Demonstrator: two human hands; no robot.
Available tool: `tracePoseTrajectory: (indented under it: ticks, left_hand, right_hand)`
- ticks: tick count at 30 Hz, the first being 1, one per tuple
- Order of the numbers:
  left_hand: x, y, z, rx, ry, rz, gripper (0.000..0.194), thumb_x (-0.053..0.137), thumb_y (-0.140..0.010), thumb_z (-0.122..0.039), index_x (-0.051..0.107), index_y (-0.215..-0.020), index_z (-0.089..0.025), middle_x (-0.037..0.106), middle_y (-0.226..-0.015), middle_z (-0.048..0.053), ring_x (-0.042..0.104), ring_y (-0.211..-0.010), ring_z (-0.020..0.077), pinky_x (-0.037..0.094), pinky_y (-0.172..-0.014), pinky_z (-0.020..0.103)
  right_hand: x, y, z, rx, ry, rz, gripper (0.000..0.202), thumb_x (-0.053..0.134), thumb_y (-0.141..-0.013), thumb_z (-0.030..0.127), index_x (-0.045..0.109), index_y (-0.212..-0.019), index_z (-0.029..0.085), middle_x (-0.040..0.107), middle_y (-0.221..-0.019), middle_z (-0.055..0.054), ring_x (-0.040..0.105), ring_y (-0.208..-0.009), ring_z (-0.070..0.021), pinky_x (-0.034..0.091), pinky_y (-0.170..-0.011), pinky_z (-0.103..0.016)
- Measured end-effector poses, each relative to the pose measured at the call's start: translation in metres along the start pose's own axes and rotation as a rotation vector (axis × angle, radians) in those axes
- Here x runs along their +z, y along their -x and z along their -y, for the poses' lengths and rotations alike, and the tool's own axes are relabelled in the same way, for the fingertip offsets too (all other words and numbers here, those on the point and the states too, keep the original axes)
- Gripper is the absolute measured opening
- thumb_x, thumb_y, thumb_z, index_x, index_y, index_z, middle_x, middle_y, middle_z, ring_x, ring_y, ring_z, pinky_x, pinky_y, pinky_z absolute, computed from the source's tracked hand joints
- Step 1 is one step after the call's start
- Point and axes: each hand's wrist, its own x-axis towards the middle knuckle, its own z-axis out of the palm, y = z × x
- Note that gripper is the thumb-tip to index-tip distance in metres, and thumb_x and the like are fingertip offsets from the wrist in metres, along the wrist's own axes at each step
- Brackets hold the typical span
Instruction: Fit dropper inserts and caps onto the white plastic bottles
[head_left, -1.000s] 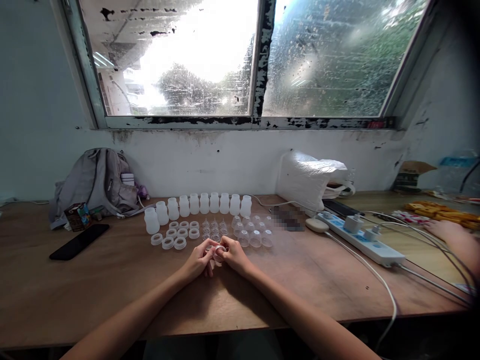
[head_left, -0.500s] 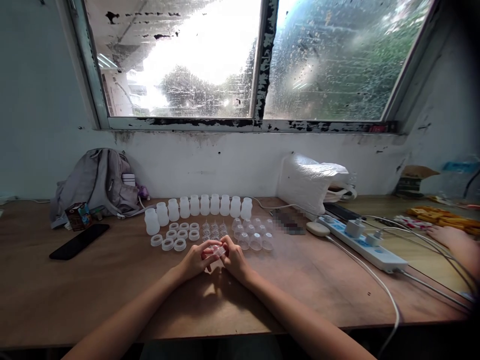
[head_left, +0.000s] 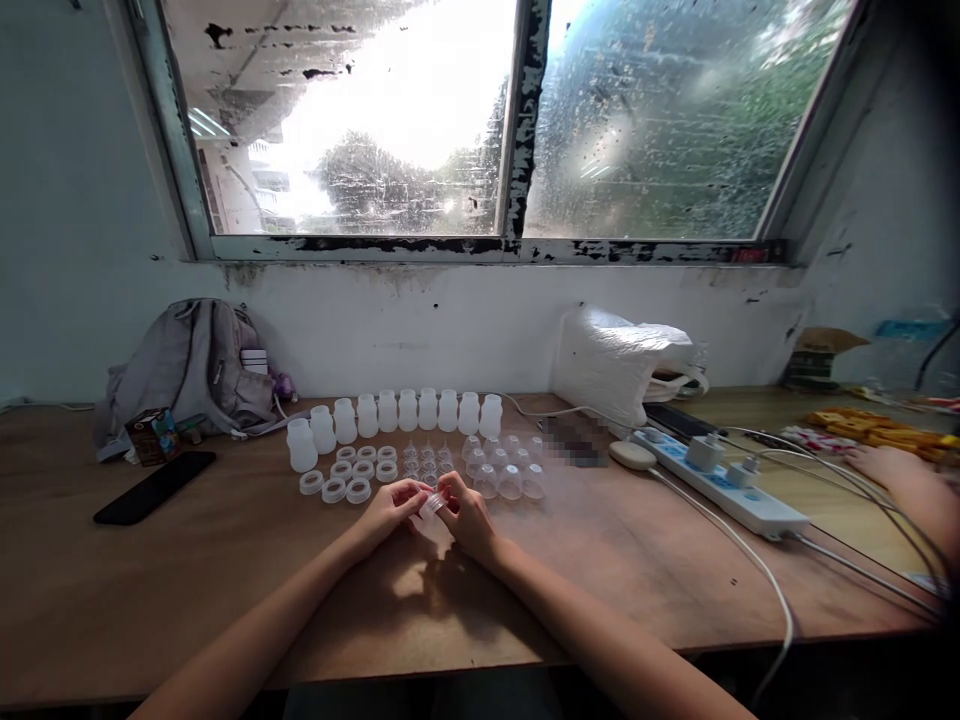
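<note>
Between my fingertips, just above the wooden table, is a small clear ring-shaped piece (head_left: 431, 506), perhaps a bottle collar with a nipple; the fingers hide part of it. My left hand (head_left: 394, 507) pinches it from the left, and my right hand (head_left: 466, 515) grips its right side. Beyond them stand several clear silicone nipples (head_left: 426, 460) in rows. White screw collars (head_left: 358, 490) lie left of these, and clear dome caps (head_left: 510, 483) sit to the right. A curved row of frosted small bottles (head_left: 387, 410) stands upright behind.
At the left lie a black phone (head_left: 156, 487), a small carton (head_left: 152, 436) and a grey backpack (head_left: 191, 370). To the right are a white power strip (head_left: 720, 485) with cables, a round white device (head_left: 631, 456) and a white bag (head_left: 607, 365). Another person's hand (head_left: 889, 470) is at far right.
The clear piece has turned in my fingers and now tilts toward me. My left fingers have drawn together and moved slightly left. The rows of parts look the same.
</note>
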Motion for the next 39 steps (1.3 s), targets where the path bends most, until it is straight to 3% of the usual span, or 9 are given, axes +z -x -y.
tracePoseTrajectory:
  ticks: [9,17,22,27,34,37,39]
  left_hand:
    - [-0.001,0.001,0.001,0.052,-0.025,-0.012,0.032,0.057,-0.071,-0.037,0.058,-0.092,-0.013,0.06,-0.08,0.005,0.054,-0.073,0.0141,0.047,-0.06,0.025]
    - [-0.003,0.002,-0.001,0.18,-0.101,-0.1,0.032,0.056,-0.073,-0.034,0.057,-0.097,-0.015,0.059,-0.095,0.008,0.056,-0.086,0.0176,0.048,-0.07,0.028]
    - [-0.004,0.003,-0.003,0.246,-0.215,-0.159,0.028,0.055,-0.074,-0.033,0.059,-0.095,-0.016,0.06,-0.095,0.006,0.056,-0.086,0.0169,0.047,-0.075,0.029]
    - [-0.01,-0.002,0.0,0.271,-0.293,-0.176,0.028,0.055,-0.074,-0.034,0.059,-0.096,-0.017,0.061,-0.091,0.005,0.058,-0.08,0.0154,0.048,-0.07,0.027]
    - [-0.018,-0.003,0.003,0.357,-0.485,-0.209,0.026,0.059,-0.07,-0.032,0.062,-0.092,-0.018,0.062,-0.085,0.006,0.057,-0.074,0.0143,0.048,-0.065,0.027]
    - [-0.023,-0.002,-0.006,0.386,-0.509,-0.297,0.023,0.056,-0.072,-0.032,0.063,-0.089,-0.019,0.062,-0.085,0.006,0.057,-0.077,0.015,0.049,-0.065,0.026]
    - [-0.034,-0.003,-0.014,0.395,-0.479,-0.461,0.023,0.052,-0.075,-0.033,0.062,-0.089,-0.019,0.062,-0.087,0.005,0.058,-0.079,0.0154,0.048,-0.066,0.026]
  right_hand:
    - [-0.005,-0.001,0.006,-0.08,0.099,-0.026,0.007,0.05,-0.069,0.021,0.046,-0.075,0.019,0.05,-0.064,0.002,0.045,-0.055,-0.0088,0.037,-0.054,-0.02]
    - [-0.01,-0.002,0.006,-0.176,-0.031,0.054,0.032,0.044,-0.065,0.007,0.045,-0.095,0.019,0.054,-0.087,-0.003,0.052,-0.074,-0.0125,0.044,-0.067,-0.025]
    - [-0.012,-0.002,0.013,-0.169,-0.102,0.088,0.034,0.048,-0.073,0.017,0.041,-0.105,0.02,0.054,-0.095,-0.005,0.053,-0.086,-0.0143,0.045,-0.074,-0.028]
    - [-0.005,-0.004,0.009,-0.142,-0.003,0.032,0.031,0.051,-0.076,0.03,0.045,-0.105,0.02,0.057,-0.094,-0.006,0.054,-0.078,-0.0147,0.046,-0.07,-0.03]
    - [-0.004,-0.002,0.008,-0.183,0.085,0.045,0.038,0.053,-0.075,0.031,0.046,-0.112,0.021,0.056,-0.096,-0.007,0.053,-0.077,-0.0155,0.045,-0.072,-0.031]
    - [-0.007,-0.003,0.007,-0.176,0.098,0.036,0.037,0.05,-0.077,0.031,0.046,-0.113,0.023,0.055,-0.098,-0.006,0.053,-0.081,-0.0159,0.045,-0.075,-0.032]
    - [-0.01,-0.005,0.005,-0.145,0.1,0.005,0.033,0.047,-0.079,0.03,0.046,-0.112,0.024,0.054,-0.099,-0.006,0.053,-0.078,-0.0148,0.045,-0.074,-0.031]
